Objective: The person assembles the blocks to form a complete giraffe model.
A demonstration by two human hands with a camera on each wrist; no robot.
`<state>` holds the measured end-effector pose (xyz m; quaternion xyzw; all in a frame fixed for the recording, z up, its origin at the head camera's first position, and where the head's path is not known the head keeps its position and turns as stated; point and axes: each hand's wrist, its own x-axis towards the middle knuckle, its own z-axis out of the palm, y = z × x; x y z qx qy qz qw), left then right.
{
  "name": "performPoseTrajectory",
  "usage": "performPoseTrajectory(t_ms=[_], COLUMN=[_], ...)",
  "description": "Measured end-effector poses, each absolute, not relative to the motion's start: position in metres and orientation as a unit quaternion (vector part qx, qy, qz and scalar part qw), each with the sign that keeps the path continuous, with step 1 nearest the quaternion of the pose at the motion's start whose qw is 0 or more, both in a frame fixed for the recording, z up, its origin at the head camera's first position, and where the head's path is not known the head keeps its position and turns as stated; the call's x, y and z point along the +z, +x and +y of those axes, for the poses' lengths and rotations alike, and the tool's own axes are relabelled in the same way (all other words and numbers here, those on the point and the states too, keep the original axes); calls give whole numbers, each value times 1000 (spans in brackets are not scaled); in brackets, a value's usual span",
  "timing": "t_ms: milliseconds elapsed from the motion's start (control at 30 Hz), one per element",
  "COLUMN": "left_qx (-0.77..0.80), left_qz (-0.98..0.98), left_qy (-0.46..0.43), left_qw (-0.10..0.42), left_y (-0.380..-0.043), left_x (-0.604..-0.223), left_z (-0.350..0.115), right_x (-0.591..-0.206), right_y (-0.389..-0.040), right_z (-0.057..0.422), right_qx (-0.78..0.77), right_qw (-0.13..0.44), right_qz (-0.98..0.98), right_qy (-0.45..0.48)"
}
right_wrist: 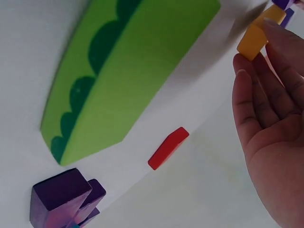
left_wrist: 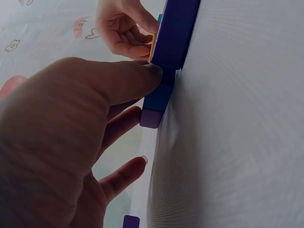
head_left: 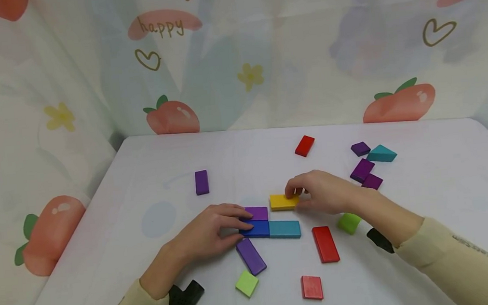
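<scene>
My right hand [head_left: 323, 191] pinches the right end of a yellow block [head_left: 280, 202] between thumb and fingers; the right wrist view shows the grip on this yellow block [right_wrist: 254, 38]. Just left and below it lies a group: a light purple block [head_left: 259, 213] above a blue block [head_left: 257, 229], with a teal block [head_left: 284, 229] end to end with the blue one. My left hand [head_left: 209, 228] rests its fairly straight fingers on the left part of the purple and blue blocks. Its thumb lies near the blue block's end, above a slanted purple block [head_left: 250, 256].
Nearer me lie a red block [head_left: 325, 244], a light red block [head_left: 312, 287] and a green block [head_left: 247, 283]. Another green block [head_left: 349, 223] is by the right forearm. Farther back are a purple block [head_left: 201, 182], a red block [head_left: 304, 145] and a teal triangle [head_left: 382, 153] beside several purple pieces.
</scene>
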<state>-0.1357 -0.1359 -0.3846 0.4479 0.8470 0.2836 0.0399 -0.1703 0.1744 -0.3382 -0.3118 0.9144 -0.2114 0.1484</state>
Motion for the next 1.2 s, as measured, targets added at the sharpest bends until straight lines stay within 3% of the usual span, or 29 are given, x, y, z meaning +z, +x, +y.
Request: performPoseTrajectory(t_ms=[1200], left_qx=[286], left_qz=[847], left_qy=[445], left_qw=[48], left_y=[-135], left_x=[-384], left_z=[-136], right_x=[-348], right_y=[-169], right_z=[174], right_qx=[-245], right_qw=[197], right_qz=[887], right_qy=[-338])
